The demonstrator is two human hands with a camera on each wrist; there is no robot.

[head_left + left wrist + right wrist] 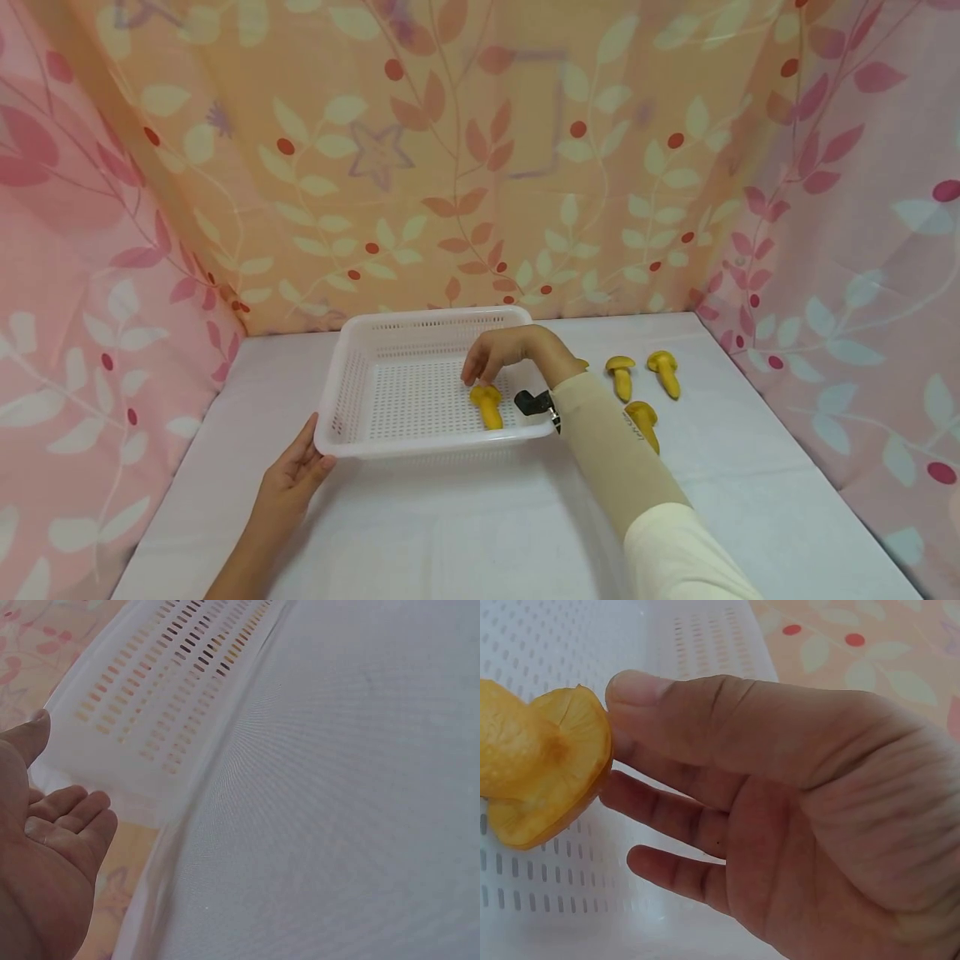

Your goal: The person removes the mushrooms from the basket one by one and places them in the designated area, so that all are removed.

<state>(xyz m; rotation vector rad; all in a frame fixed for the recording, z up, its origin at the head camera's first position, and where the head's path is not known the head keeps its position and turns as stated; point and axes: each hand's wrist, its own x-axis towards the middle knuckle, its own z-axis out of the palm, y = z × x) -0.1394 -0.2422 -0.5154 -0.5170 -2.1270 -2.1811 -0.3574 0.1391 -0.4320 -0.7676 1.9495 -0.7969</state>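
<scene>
A white plastic basket [420, 447] with slotted walls stands on the table. My left hand [292, 475] holds its near left corner, thumb at the front and fingers along the side; in the left wrist view this hand [56, 847] is beside the slotted wall. One yellow mushroom [489, 410] is inside the basket, toward the right front. Directly above it is my right hand [504, 348], reaching down over the right wall. Close up in the right wrist view, the thumb and extended fingers of this hand [780, 802] are right at the mushroom's cap [562, 757], not wrapped round it.
To the right of the basket, several more yellow mushrooms lie on the white-covered table [465, 525]: one upright-looking mushroom [621, 379], another mushroom [665, 373], and one [643, 417] partly behind my right forearm. Patterned curtains [480, 167] enclose the back and both sides.
</scene>
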